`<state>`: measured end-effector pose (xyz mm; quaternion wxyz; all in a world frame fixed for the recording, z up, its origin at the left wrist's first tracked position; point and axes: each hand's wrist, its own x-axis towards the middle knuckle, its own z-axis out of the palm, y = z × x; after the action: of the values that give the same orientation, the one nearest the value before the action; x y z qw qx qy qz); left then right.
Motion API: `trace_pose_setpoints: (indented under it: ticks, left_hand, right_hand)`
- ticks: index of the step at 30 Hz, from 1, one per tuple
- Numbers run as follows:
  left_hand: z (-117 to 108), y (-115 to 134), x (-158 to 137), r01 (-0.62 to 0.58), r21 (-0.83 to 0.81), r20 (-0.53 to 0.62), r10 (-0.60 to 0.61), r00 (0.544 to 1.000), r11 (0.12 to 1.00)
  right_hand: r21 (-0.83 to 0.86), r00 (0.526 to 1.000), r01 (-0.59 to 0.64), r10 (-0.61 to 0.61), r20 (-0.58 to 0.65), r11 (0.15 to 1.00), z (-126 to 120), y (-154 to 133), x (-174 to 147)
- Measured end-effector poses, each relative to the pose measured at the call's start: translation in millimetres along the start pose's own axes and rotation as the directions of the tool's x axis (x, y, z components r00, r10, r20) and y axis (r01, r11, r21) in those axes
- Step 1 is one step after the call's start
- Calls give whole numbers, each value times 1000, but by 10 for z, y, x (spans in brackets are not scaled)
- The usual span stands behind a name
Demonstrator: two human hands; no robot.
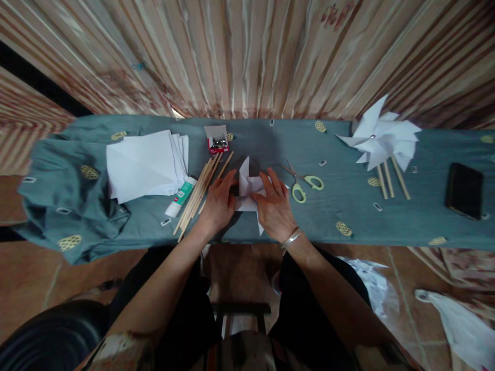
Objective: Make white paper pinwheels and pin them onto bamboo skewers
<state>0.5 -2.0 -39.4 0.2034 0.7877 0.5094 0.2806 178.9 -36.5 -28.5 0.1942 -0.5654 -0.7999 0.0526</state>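
A partly folded white paper pinwheel (pixel 247 204) lies on the cloth between my hands, one pointed blade standing up at the far side and another pointing toward me. My left hand (pixel 220 203) grips its left edge with bent fingers. Across its right part my right hand (pixel 275 208), with a silver bracelet at the wrist, presses a fold, thumb and fingers on the paper. Scissors (pixel 299 184) with pale green handles lie just right of that hand. Wooden sticks (pixel 199 193) lie by my left hand, next to a glue stick (pixel 181 197).
A stack of white paper (pixel 143 165) lies at the left. Behind the sticks stands an open small box (pixel 218 140) of shiny metal pieces. Finished pinwheels (pixel 381 136) on sticks and a black phone-like object (pixel 464 189) are at the right. A curtain (pixel 247 62) hangs behind the table.
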Motion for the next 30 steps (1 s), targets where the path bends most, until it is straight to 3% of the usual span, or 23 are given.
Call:
trace_pose_setpoints:
  ticks: [4,8,12,30]
  left_hand:
    - [68,-33,-2,-14,-91,-57,9,998,996]
    - [66,-7,-8,34,-161,-25,-39,999,986]
    - [60,28,0,63,-165,22,-60,998,984]
    - [110,58,39,53,-248,31,-47,998,967]
  right_hand:
    - [0,1000,-2,2,12,1000,-12,1,15]
    - [20,1000,-1,1,-1,1000,-5,21,10]
    - [3,1000,6,-6,-17,1000,2,15,4]
    - [14,1000,2,-1,-31,1000,37,60,-55]
